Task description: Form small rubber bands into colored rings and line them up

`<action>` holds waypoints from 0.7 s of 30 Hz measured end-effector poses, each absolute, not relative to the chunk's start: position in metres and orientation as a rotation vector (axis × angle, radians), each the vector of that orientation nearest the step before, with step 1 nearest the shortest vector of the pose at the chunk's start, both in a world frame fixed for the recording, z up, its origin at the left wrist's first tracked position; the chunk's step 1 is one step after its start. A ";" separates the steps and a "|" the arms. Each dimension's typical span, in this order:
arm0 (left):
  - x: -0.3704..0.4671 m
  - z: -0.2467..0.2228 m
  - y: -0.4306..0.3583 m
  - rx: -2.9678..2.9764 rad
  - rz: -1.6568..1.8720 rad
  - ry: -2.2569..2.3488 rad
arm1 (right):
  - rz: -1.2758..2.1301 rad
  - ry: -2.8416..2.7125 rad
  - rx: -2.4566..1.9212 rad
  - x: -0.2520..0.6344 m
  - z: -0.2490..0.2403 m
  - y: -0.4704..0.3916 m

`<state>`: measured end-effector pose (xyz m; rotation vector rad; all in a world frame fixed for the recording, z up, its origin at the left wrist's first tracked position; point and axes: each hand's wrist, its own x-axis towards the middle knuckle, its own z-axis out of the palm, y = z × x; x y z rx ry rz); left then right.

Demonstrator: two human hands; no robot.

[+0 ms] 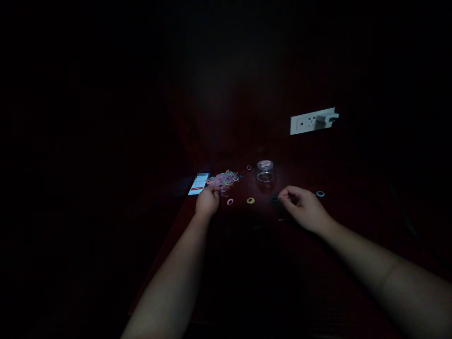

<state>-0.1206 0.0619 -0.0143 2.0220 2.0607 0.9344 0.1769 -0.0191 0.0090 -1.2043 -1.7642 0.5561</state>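
Note:
A tangled pile of thin, multicoloured elastic hair ties (223, 179) lies on the dark red table. My left hand (207, 201) is at the near edge of this pile, thumb and fingers drawn together; what they hold, if anything, is too small to make out. Farther right, my right hand (300, 205) is closed in a pinch, its fingertips beside a dark hair tie (275, 200). Between the hands lie a pink hair tie (230, 202) and yellow hair ties (250, 200). A light blue hair tie (320, 194) lies just beyond my right hand.
A lidded clear jar (265, 175) stands behind the hair ties, with a small pale ring (249, 167) to its left. A lit phone (198, 184) lies by the table's left edge. A wall socket (312, 121) holds a plug. The surroundings are very dark.

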 end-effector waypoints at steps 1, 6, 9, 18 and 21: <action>-0.120 -0.014 0.062 2.024 0.941 2.052 | 0.558 -1.767 -1.204 0.177 0.009 -0.019; -0.120 -0.017 0.064 2.020 0.952 2.014 | 0.569 -1.767 -1.182 0.178 0.007 -0.017; -0.121 -0.020 0.065 2.005 0.937 2.008 | 0.545 -1.775 -1.178 0.178 0.007 -0.017; -0.124 -0.025 0.069 1.950 0.918 2.084 | 0.561 -1.793 -1.194 0.178 0.007 -0.018; -0.123 -0.025 0.069 1.939 0.902 2.087 | 0.578 -1.791 -1.193 0.177 0.007 -0.018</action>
